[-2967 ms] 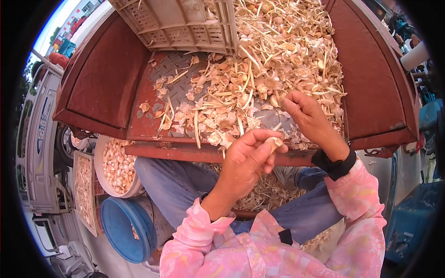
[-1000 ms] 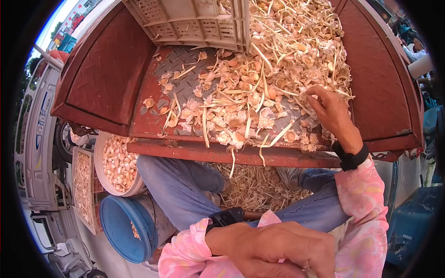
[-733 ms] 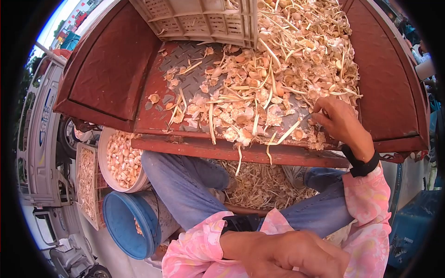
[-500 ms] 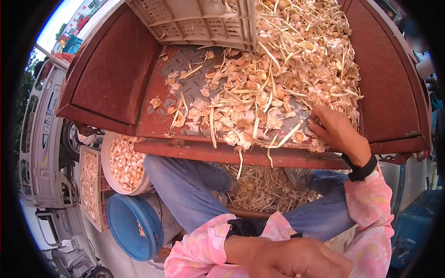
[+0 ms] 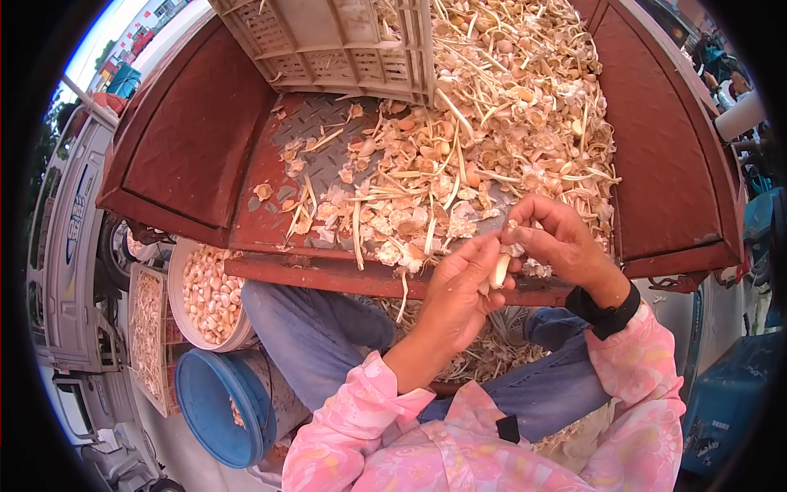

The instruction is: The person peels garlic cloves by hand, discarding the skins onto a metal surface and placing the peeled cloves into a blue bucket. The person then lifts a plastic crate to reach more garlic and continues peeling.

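Over the front edge of the red metal cart bed (image 5: 672,164), my two hands meet at a pale garlic clove (image 5: 499,271). My left hand (image 5: 455,303) is closed around it, thumb and fingers at its sides. From the right, my right hand (image 5: 566,242) pinches at the clove's upper end; exactly what lies between those fingertips is partly hidden. Just beyond both hands spreads a heap of loose garlic, dry skins and stems (image 5: 525,115).
A plastic crate (image 5: 328,57) stands tilted on the bed. At lower left are a white bucket (image 5: 176,287) of garlic cloves, a blue bucket (image 5: 197,410) and a low crate (image 5: 147,328) of garlic scraps. Husks lie between my feet.
My right hand has lifted off the heap and come toward me. My left hand has risen from near my lap to meet it, and the clove now shows between them.
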`<action>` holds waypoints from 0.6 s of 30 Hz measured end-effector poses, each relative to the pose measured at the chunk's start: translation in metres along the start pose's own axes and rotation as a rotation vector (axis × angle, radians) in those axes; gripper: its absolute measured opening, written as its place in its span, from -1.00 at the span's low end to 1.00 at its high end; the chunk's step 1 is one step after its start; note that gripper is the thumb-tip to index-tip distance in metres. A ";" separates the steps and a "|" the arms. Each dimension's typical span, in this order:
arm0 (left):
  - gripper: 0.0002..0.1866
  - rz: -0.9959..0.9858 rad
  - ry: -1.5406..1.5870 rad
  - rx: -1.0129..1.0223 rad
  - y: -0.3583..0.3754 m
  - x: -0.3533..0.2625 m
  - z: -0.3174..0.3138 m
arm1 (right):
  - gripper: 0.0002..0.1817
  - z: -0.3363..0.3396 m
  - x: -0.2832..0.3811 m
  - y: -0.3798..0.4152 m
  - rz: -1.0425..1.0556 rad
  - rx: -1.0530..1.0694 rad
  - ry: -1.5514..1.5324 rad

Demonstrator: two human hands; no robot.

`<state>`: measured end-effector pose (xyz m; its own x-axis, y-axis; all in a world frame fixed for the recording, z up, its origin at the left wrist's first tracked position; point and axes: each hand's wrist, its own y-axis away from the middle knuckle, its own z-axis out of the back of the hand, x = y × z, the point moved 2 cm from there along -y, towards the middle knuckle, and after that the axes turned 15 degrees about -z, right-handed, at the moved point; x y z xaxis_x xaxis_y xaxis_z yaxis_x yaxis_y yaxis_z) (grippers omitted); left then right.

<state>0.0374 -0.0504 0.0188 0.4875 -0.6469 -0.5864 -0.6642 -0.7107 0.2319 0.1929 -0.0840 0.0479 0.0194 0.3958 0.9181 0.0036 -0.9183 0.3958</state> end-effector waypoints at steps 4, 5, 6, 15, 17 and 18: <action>-0.72 -0.124 -0.012 0.036 -0.008 0.007 0.002 | -0.85 0.003 -0.010 -0.004 0.148 -0.002 0.150; -0.72 -0.155 -0.032 0.025 -0.009 0.006 0.002 | -0.84 0.005 -0.010 -0.005 0.205 -0.036 0.241; -0.73 -0.177 -0.040 0.031 -0.010 0.006 0.003 | -0.84 0.005 -0.007 -0.004 0.251 -0.062 0.305; -0.79 -0.218 -0.190 0.134 -0.013 0.004 0.013 | -0.89 0.005 0.003 0.001 0.411 -0.128 0.429; -0.79 -0.156 -0.117 0.148 -0.012 0.007 0.018 | -0.91 0.003 0.009 0.004 0.510 -0.180 0.523; -0.79 -0.174 -0.116 0.122 -0.011 0.006 0.018 | -0.91 0.003 0.006 0.002 0.442 -0.241 0.413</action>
<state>0.0377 -0.0417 -0.0011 0.5367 -0.4769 -0.6961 -0.6432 -0.7652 0.0283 0.1963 -0.0839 0.0544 -0.4181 -0.0057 0.9084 -0.1418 -0.9873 -0.0714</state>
